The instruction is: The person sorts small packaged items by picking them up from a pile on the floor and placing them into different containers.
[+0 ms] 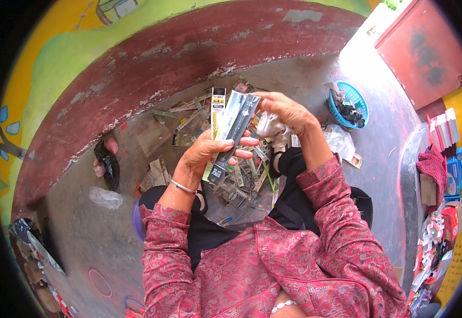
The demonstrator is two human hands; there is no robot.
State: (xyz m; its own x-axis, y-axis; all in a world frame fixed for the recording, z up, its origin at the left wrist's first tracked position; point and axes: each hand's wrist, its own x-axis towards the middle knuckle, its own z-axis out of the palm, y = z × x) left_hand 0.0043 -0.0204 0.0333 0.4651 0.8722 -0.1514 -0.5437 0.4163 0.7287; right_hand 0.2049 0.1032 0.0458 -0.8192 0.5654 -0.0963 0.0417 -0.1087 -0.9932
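My left hand [202, 153] is closed around a fan of long, narrow flat packets, held upright in front of me. One is a black, white and yellow packet [218, 114]; nearest my thumb lies a dark grey packet [234, 139], with silvery clear wrapping [233, 108] beside it. At the top end of the dark packet, my right hand [286, 112] has its fingers bent against the corner; the fingertips are partly hidden. Below my hands, between my feet, a loose heap of similar packets and card strips [241, 180] covers the floor.
Crumpled whitish plastic [273, 130] shows just under my right hand. A blue plastic basket [362, 100] with dark contents stands at far right, near a white plastic bag [340, 142]. A black bag [107, 164] lies at left. Boxes [461, 169] line the right wall.
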